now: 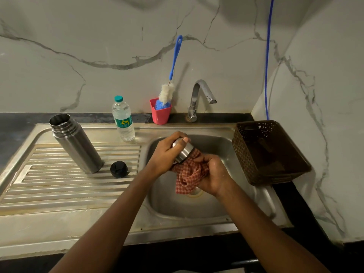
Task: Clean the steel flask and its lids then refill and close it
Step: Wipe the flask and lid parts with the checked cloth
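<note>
Head view, mid-frame: left hand [165, 152] gripped the steel lid [186, 152], right hand [214, 174] clutched the cloth [189, 174] wiping it; flask [76, 142] stood open, refill apparently not yet done.

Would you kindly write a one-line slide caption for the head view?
Over the sink, the left hand grips the steel lid while the right hand presses a checked cloth into it.

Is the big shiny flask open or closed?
Open. The flask has a bare mouth, and a black lid sits beside it.
</note>
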